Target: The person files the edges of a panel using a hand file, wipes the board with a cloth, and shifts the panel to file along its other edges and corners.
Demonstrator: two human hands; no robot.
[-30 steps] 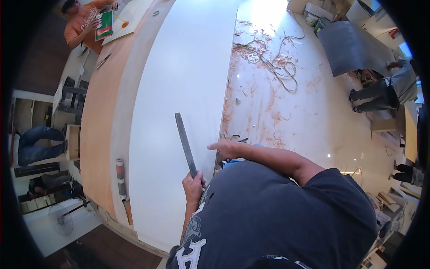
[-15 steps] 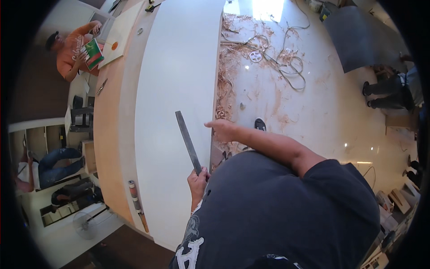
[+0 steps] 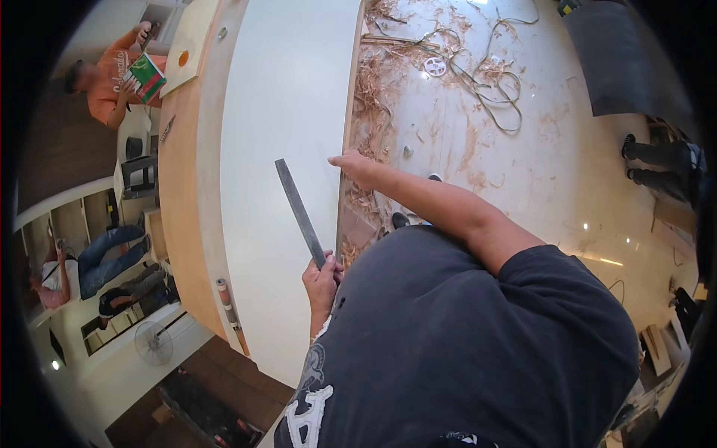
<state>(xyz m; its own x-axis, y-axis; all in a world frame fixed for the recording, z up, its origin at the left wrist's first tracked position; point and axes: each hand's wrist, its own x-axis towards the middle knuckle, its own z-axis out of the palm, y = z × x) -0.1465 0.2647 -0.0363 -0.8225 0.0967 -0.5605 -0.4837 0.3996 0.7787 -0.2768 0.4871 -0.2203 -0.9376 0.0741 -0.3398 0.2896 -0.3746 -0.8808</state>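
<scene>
The shaving-strewn floor (image 3: pixel 553 172) bordered a long white panel (image 3: pixel 287 97). Over the panel, a flat dark bar (image 3: pixel 299 214) pointed away and slightly leftward from the left hand (image 3: pixel 320 284), the nearer, its fingers closed round the near end. The right hand (image 3: pixel 354 167), apart, one digit extended, grip indeterminable, had advanced along the panel's edge since the earlier frame, level with the bar's far end.

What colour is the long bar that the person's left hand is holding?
The bar is dark grey; it shows best in the head view.
</scene>
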